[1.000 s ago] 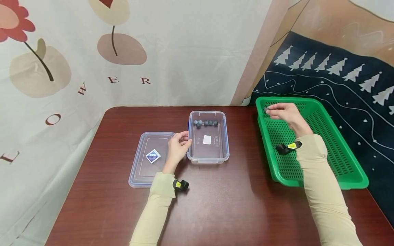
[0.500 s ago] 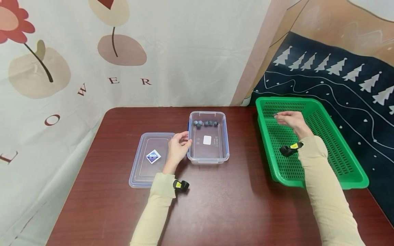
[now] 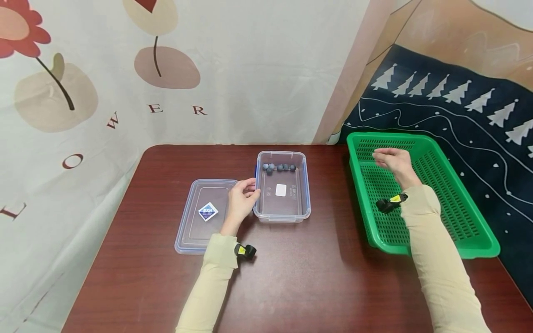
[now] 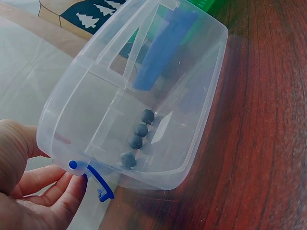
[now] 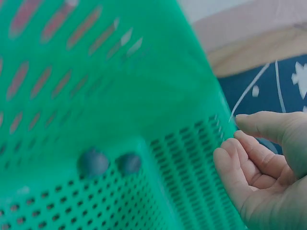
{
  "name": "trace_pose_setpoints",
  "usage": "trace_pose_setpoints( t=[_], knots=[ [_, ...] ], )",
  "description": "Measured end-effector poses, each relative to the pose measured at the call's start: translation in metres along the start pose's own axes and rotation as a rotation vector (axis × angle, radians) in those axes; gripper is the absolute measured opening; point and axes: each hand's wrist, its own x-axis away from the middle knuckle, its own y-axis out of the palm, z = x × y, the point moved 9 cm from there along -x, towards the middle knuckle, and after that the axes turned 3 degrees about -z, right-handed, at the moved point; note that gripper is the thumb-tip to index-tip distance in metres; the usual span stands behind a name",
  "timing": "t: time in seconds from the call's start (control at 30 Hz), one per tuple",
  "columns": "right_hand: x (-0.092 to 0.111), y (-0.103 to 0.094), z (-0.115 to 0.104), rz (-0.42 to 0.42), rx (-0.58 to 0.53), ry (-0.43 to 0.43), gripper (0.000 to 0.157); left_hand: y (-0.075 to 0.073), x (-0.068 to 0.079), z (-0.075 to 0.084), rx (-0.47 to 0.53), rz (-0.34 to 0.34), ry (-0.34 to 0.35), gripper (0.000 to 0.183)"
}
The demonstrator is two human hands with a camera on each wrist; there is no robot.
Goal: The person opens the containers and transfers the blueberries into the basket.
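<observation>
My left hand (image 3: 241,199) holds the left side of a clear plastic food container (image 3: 287,216). In the left wrist view, its fingertips are at the container's blue latch (image 4: 101,182) and the thumb lies by the wall. Several blueberries (image 3: 280,167) lie inside at the far end. The right hand (image 3: 395,164) is over the far left part of a green basket (image 3: 479,245). Its fingers (image 5: 235,167) are loosely curled, the thumb is a little apart, and nothing shows between them. Two blurred blueberries (image 5: 93,163) sit in the basket in the right wrist view.
A clear lid (image 3: 187,236) with a blue-and-white sticker lies on the brown table (image 3: 308,286), left of the container and partly behind the left hand. A white patterned curtain (image 3: 258,69) hangs behind the table. Navy cloth (image 3: 458,125) with white trees borders the basket.
My right hand has moved slightly right and toward me over the basket. A small dark round thing at its fingertips earlier no longer shows there. The left hand and container have stayed still.
</observation>
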Motion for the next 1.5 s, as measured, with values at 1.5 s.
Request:
trace_pose_setpoints(
  t=[1.5],
  knots=[
    [-0.004,0.245,-0.075,-0.273,-0.037,-0.161,0.027,-0.001,0.0,0.0,0.022,-0.011,-0.003,0.032]
  ],
)
